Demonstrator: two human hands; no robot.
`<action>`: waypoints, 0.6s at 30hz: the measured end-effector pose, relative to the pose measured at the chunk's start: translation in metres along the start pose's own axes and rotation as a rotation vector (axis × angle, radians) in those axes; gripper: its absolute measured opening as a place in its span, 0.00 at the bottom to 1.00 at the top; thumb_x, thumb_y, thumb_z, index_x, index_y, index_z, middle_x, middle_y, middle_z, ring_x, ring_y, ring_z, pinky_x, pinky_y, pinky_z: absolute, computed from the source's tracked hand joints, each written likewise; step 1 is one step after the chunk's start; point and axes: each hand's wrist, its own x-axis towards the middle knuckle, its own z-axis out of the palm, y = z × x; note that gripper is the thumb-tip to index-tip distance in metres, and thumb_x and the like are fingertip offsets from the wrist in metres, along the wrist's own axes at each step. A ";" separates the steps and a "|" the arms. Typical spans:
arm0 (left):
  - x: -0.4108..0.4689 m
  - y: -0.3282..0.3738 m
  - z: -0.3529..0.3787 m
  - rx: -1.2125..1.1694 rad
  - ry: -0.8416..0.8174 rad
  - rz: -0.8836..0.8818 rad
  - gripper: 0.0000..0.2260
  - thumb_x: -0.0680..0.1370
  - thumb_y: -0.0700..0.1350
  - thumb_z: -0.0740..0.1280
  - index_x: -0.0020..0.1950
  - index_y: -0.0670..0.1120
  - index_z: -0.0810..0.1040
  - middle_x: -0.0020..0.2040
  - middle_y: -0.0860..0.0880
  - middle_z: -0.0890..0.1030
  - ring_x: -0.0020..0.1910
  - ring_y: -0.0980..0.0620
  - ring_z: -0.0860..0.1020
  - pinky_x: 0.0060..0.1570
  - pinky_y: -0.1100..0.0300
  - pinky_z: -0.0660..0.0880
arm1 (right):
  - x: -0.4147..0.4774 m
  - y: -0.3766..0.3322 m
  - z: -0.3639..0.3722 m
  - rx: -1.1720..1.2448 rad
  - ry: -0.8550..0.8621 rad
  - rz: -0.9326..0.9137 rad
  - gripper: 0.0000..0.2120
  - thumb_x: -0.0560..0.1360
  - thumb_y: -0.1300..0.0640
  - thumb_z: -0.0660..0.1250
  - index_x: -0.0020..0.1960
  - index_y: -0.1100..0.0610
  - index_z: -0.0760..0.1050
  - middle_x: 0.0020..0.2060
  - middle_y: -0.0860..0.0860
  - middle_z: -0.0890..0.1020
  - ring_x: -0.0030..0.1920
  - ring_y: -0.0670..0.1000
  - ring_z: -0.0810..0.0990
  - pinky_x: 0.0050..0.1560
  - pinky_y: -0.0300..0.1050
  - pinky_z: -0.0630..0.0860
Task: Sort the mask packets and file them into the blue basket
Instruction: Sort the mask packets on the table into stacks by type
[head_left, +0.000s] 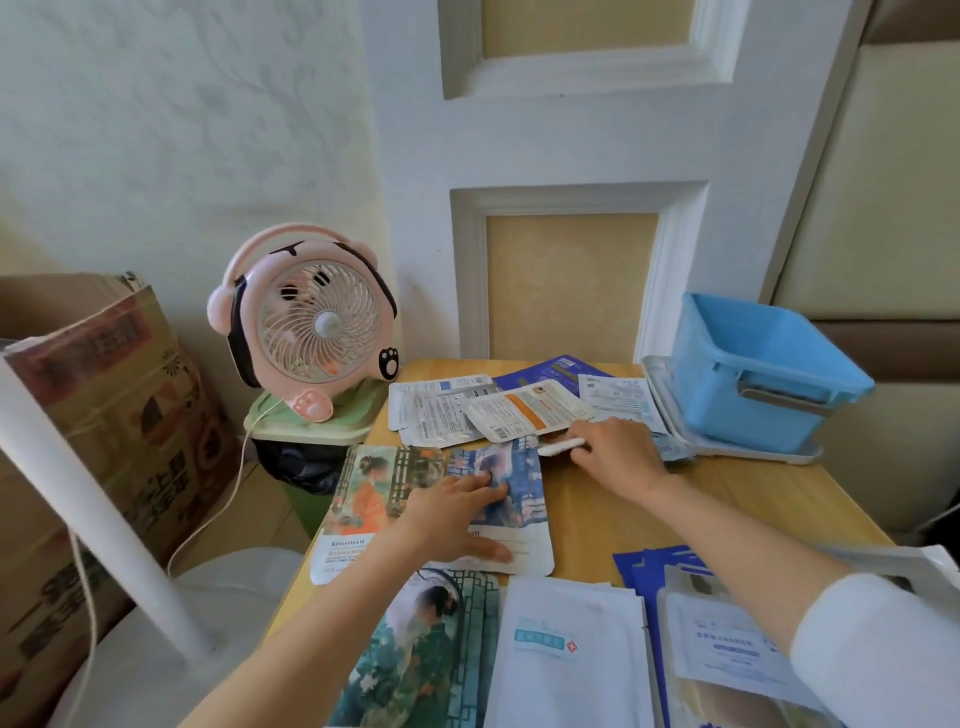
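Packets (569, 654) lie stacked at the table's (613, 514) near edge, then the left hand (457, 512) presses flat and open on a blue packet (514, 483), the right hand (615, 452) pinches a white strip (563, 446) by the far heap (524, 408), and the blue basket (763, 371) sits back right.

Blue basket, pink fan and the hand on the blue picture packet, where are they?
blue basket (748, 410), head view, on its front wall.
pink fan (317, 327), head view, on the grille.
left hand (457, 514), head view, on the back of the hand.
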 end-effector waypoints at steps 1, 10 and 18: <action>0.000 -0.001 0.000 0.010 0.007 0.005 0.37 0.71 0.68 0.61 0.76 0.59 0.50 0.77 0.56 0.50 0.75 0.50 0.55 0.70 0.46 0.61 | 0.000 0.004 -0.005 0.049 0.055 0.014 0.08 0.77 0.54 0.61 0.53 0.51 0.78 0.44 0.50 0.83 0.42 0.50 0.80 0.39 0.43 0.73; 0.003 0.003 -0.005 0.096 0.018 0.011 0.34 0.73 0.67 0.58 0.76 0.58 0.53 0.77 0.56 0.53 0.74 0.48 0.59 0.66 0.49 0.65 | -0.001 0.009 -0.076 1.067 0.432 0.285 0.10 0.76 0.62 0.66 0.37 0.53 0.73 0.36 0.50 0.80 0.39 0.49 0.79 0.38 0.41 0.75; -0.018 0.011 -0.044 -1.839 0.379 -0.043 0.26 0.82 0.55 0.46 0.51 0.42 0.79 0.40 0.44 0.84 0.38 0.50 0.82 0.39 0.57 0.79 | -0.009 -0.003 -0.087 1.308 0.109 0.290 0.03 0.73 0.63 0.69 0.43 0.57 0.79 0.36 0.50 0.84 0.38 0.47 0.82 0.39 0.38 0.78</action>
